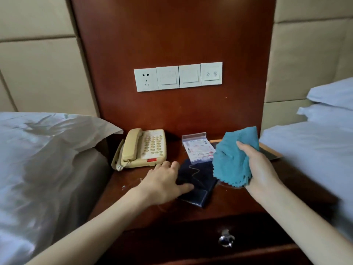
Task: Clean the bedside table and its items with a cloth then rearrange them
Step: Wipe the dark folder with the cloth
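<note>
Cloth (232, 159): teal, bunched, up off the bench (235, 203), over its right half. Our right hand (257, 165) grips it, fingers curled round the wad, thumb on top. The zigzag-cut edge hangs down at the front.

Our left hand (166, 182) lies spread, palm down, on a dark blue folder (199, 185). The thumb rests on the cover and the fingers reach the far left edge. It is pressing on the folder, not pinching it, as far as we can see. The folder lies flat at bench centre, turned at an angle.

Just behind the folder there is a clear card stand (196, 148) with a printed card, leaning back, its right edge hidden by the cloth. Left of that sits a cream corded phone (142, 148), handset on its cradle, at the back left corner. A tray (272, 153) at back right is mostly hidden behind the cloth and hand; we cannot tell what it carries.

A few pale specks mark the bench near the left wrist. The drawer below has a shiny knob (226, 239).

On the wood back panel (172, 35) is a white switch panel (178, 76) with a socket at its left end. Beds flank both sides: a grey-white pillow (47, 142) on the left, white bedding (315, 142) on the right.
</note>
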Tool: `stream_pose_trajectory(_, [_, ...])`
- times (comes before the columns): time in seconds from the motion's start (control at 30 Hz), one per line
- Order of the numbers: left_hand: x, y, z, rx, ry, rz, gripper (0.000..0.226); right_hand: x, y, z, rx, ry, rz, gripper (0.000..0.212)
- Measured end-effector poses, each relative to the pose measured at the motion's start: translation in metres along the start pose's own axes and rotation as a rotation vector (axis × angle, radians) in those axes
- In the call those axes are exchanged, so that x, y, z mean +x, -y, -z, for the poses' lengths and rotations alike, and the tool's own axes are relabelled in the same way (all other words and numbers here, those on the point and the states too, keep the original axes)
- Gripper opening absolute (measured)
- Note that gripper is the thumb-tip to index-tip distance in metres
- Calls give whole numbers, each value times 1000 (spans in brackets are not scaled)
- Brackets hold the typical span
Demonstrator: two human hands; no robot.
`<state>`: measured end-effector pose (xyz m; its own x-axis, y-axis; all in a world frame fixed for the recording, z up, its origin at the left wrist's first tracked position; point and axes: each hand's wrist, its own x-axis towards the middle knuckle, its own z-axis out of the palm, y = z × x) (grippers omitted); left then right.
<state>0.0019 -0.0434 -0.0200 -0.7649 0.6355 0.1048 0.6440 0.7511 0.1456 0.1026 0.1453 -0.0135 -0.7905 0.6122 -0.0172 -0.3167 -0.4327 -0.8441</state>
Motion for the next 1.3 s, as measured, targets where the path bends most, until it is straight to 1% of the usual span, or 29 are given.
stream_pose_trajectory(0.1, [0, -16, -10, 97, 105, 85, 100, 2, 3, 10, 0, 10, 2, 24])
stream_pose_trajectory(0.17, [1, -22, -13, 89, 157, 118, 111, 3, 3, 14, 2, 10, 0, 22])
stream_pose_trajectory(0.5, [0, -31, -8, 32, 256, 188, 115, 2, -2, 20, -1, -10, -17, 31])
stream_pose_trajectory(0.63, [2, -36, -7, -3, 232, 202, 106, 2, -2, 18, 15, -11, -11, 27])
stream_pose_trajectory(0.8, [3, -41, 0, -8, 180, 205, 102, 0, 2, 17, 15, -21, 18, 26])
stream_pose_trajectory(0.93, [-1, -38, 19, -70, 155, 229, 99, -1, 6, 19, 21, -34, 29, 25])
stream_pose_trajectory(1.03, [-11, -30, 35, -227, 172, 229, 96, 0, 5, 17, 28, -43, 36, 25])
stream_pose_trajectory(1.1, [-21, -23, 44, -378, 166, 215, 88, 0, 1, 11, 27, -40, 38, 24])
stream_pose_trajectory(1.23, [-42, -5, 55, -624, 142, 202, 66, -3, -11, -9, 35, -36, 42, 20])
stream_pose_trajectory(1.3, [-49, 5, 62, -815, 154, 224, 50, -6, -18, -21, 40, -13, 64, 18])
